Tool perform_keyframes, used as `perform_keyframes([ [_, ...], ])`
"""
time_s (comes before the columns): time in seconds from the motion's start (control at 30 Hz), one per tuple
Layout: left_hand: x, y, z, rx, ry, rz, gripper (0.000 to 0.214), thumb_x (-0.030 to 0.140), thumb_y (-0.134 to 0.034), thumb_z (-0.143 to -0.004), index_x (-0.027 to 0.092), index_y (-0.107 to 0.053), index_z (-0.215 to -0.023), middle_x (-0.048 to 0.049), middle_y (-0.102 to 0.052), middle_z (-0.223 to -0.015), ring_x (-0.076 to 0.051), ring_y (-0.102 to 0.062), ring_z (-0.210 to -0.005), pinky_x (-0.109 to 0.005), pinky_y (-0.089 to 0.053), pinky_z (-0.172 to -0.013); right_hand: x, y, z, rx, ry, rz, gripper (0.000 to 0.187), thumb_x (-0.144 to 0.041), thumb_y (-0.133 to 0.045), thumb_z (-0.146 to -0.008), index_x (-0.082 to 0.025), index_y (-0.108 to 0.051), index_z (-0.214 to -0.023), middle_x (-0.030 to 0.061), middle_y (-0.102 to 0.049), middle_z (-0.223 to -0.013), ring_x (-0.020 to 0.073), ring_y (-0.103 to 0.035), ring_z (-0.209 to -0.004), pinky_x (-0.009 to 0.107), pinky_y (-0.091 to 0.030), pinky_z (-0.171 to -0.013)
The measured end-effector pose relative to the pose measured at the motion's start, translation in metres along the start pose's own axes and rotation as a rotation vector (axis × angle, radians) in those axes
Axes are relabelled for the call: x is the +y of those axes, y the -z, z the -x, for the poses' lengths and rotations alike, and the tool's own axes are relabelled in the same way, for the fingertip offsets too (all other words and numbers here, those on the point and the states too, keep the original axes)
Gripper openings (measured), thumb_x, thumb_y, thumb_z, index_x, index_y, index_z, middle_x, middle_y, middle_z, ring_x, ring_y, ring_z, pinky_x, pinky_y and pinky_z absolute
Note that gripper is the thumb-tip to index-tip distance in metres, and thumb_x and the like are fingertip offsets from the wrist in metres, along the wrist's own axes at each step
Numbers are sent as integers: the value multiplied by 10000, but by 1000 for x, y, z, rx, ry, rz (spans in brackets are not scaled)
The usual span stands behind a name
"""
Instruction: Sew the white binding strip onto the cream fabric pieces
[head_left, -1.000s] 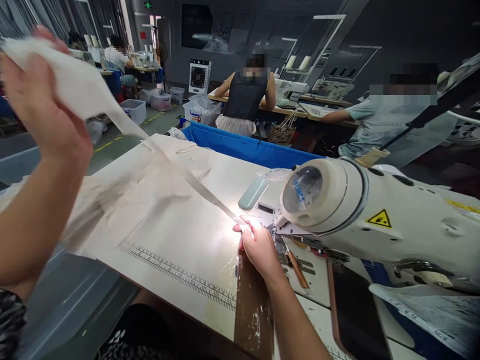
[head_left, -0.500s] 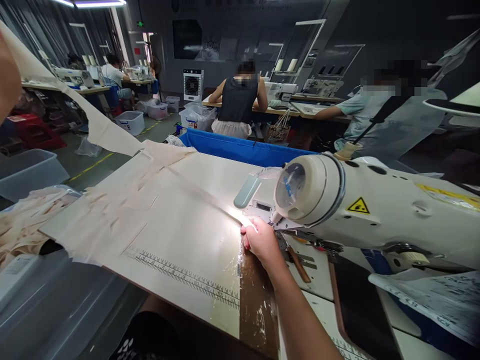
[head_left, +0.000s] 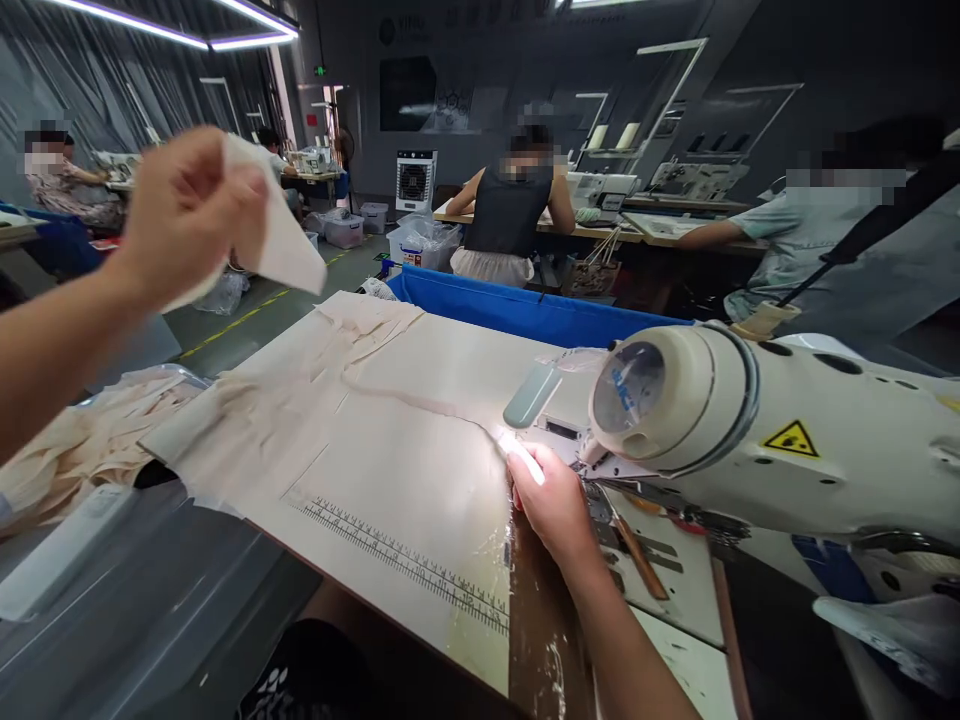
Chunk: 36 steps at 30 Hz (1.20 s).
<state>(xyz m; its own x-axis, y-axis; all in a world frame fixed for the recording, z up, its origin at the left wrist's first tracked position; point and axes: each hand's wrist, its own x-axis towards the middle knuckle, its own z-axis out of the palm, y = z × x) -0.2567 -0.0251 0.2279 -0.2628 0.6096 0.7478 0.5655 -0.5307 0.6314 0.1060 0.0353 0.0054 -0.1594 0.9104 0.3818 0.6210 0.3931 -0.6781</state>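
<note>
My left hand (head_left: 184, 205) is raised at the upper left, fingers pinched on a piece of cream fabric (head_left: 281, 245) held in the air. My right hand (head_left: 551, 500) rests on the sewing table (head_left: 420, 480) beside the white sewing machine (head_left: 757, 435), its fingers closed on the end of a narrow cream fabric strip (head_left: 420, 402) under the machine's bright lamp. That strip runs left across the table to a heap of cream fabric pieces (head_left: 262, 400).
A printed ruler (head_left: 405, 565) runs along the table's near edge. More cream fabric fills a bin (head_left: 75, 450) at the left. A blue cloth trough (head_left: 525, 310) borders the far edge. Other people sit at machines behind and at the right.
My left hand came back into view from the upper left edge, now holding a short loose piece. The strip on the table went from taut to slack. My right hand stayed by the needle.
</note>
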Motion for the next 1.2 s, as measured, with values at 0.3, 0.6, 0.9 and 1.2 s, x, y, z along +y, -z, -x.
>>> perform_keyframes([
  [0.3,-87,-87,107,-995,-388,-549,195,233,-436,-856,189,-504,-679,-99,-590,-784,-232,-524,-792,-415,-463,-856,-14,-8,18,76,303,44,380,-266,-399,-940,-179,-687,-1171,117,-688,-989,246,-620,-916,426,-521,-843],
  [0.6,-30,-134,164,-927,167,-243,429,491,-395,-949,164,-615,-780,-106,-661,-833,-225,-594,-771,-344,-452,-728,-26,-7,24,145,330,22,323,-109,-441,-840,-176,-594,-1117,55,-585,-870,211,-559,-812,354,-527,-700],
  [0.9,-26,-198,166,-693,1073,663,263,392,-618,-858,149,-553,-782,62,-462,-531,-35,-276,-407,-186,-141,-416,-25,-8,24,153,380,7,220,-183,-490,-900,-198,-528,-1116,73,-617,-922,228,-606,-875,385,-542,-750],
  [1.2,-44,-199,170,-490,1058,696,274,372,-677,-795,157,-511,-832,29,-569,-582,-49,-460,-417,-151,-229,-381,-23,-10,23,-24,230,-156,284,-324,-526,-931,-180,-566,-1172,105,-705,-941,245,-688,-875,401,-583,-738],
])
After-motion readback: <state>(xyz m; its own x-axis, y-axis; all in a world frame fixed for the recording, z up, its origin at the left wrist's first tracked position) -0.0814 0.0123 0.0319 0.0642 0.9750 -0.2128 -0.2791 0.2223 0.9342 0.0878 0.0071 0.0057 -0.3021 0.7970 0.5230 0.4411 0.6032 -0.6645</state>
